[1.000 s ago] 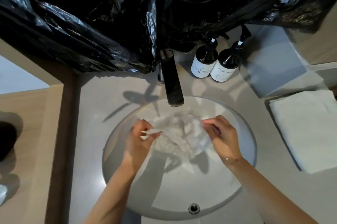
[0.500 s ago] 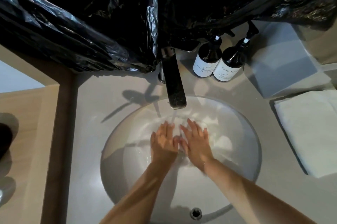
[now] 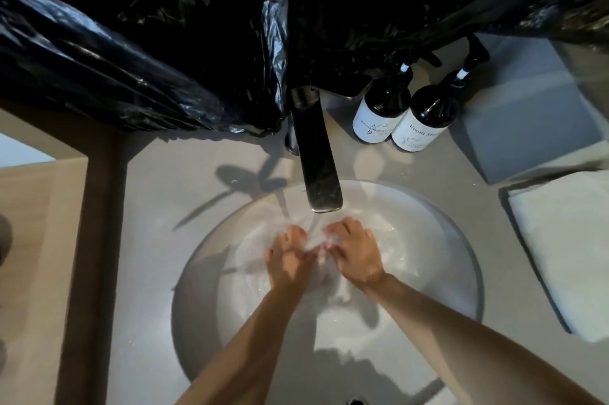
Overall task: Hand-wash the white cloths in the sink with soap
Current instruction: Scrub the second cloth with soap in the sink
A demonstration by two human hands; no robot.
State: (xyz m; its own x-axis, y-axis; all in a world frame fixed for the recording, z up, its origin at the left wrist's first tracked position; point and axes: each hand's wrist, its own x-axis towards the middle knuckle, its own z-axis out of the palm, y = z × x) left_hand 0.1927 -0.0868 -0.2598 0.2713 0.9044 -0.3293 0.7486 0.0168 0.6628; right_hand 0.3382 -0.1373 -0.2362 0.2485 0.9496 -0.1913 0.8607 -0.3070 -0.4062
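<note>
A wet white cloth [image 3: 317,242] lies bunched in the round white sink [image 3: 445,259], right under the dark faucet [image 3: 319,167], where a thin stream of water falls. My left hand [image 3: 288,259] and my right hand [image 3: 357,254] sit side by side on the cloth. Both have their fingers curled into it and grip it between them. Most of the cloth is hidden under my hands and blurred by the water. Two dark pump bottles with white labels [image 3: 379,114] [image 3: 425,122] stand behind the basin to the right of the faucet.
Black plastic sheeting [image 3: 164,41] hangs over the back of the counter above the faucet. A folded white towel [image 3: 566,249] lies on the counter to the right, with a grey box [image 3: 527,114] behind it. A wooden ledge [image 3: 43,239] runs along the left.
A second ago my hands held the cloth spread out above the basin. They then pressed it flat under the faucet, and now the fingers have curled and bunched it.
</note>
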